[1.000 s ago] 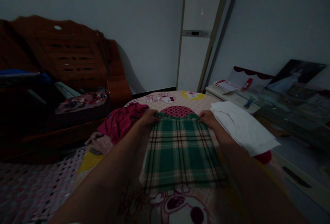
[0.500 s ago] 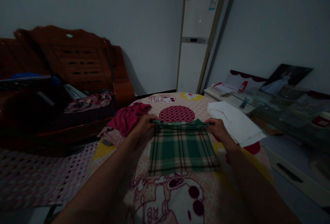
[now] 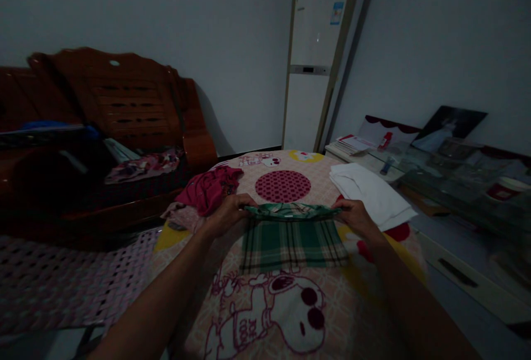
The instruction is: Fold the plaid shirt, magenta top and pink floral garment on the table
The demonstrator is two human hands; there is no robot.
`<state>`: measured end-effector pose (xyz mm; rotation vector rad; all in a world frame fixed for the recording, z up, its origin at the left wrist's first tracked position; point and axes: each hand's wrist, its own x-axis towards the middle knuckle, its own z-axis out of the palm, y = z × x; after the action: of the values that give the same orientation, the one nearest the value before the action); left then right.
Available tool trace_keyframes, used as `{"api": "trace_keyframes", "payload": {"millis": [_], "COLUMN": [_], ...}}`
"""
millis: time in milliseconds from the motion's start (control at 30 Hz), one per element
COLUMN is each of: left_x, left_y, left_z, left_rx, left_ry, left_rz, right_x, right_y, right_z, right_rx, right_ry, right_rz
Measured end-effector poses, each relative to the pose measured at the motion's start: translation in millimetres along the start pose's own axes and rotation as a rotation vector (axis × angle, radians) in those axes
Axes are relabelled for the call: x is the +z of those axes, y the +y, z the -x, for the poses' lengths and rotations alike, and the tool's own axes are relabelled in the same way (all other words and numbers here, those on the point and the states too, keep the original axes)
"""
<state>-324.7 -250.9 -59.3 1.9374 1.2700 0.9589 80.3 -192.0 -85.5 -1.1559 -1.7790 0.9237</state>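
A green plaid garment (image 3: 292, 244) lies on the round table's patterned cloth (image 3: 265, 316), its far edge lifted and bunched. My left hand (image 3: 232, 212) pinches the far left corner of that edge, while my right hand (image 3: 352, 214) grips the far right corner. Between them the edge is stretched sideways, showing some of the cloth's inner side. Left of my left hand is a heap of dark pink clothing (image 3: 207, 189), with a paler crumpled cloth (image 3: 182, 216) below it. Beyond my right hand rests a folded white cloth (image 3: 371, 194).
To the left stand a wooden sofa (image 3: 124, 100) with clothes on it and a woven pink seat (image 3: 74, 288). A tall white air conditioner (image 3: 307, 105) is in the corner. At right, a glass-topped cabinet (image 3: 452, 188) carries a picture, papers and a cup.
Both hands have come slightly nearer to me, drawing the garment's far edge over toward its near part. More of the inner side shows along the edge. The view has shifted slightly.
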Motion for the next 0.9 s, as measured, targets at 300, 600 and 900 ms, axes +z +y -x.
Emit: {"api": "trace_keyframes", "payload": {"millis": [300, 600, 900], "left_x": [-3.2, -1.2, -10.3], "left_y": [12.9, 15.4, 23.1], "left_z": [5.6, 8.2, 19.2], "left_rx": [-0.068, -0.174, -0.179], "left_ry": [-0.030, -0.198, -0.294], "left_rz": [0.192, 0.210, 0.279], "right_x": [0.0, -1.5, -13.5], "right_y": [-19.5, -11.6, -33.7], "right_z": [10.5, 15.7, 29.4], "right_rx": [0.092, 0.172, 0.182], "right_ry": [0.030, -0.044, -0.194], "right_rz": [-0.137, -0.177, -0.175]}}
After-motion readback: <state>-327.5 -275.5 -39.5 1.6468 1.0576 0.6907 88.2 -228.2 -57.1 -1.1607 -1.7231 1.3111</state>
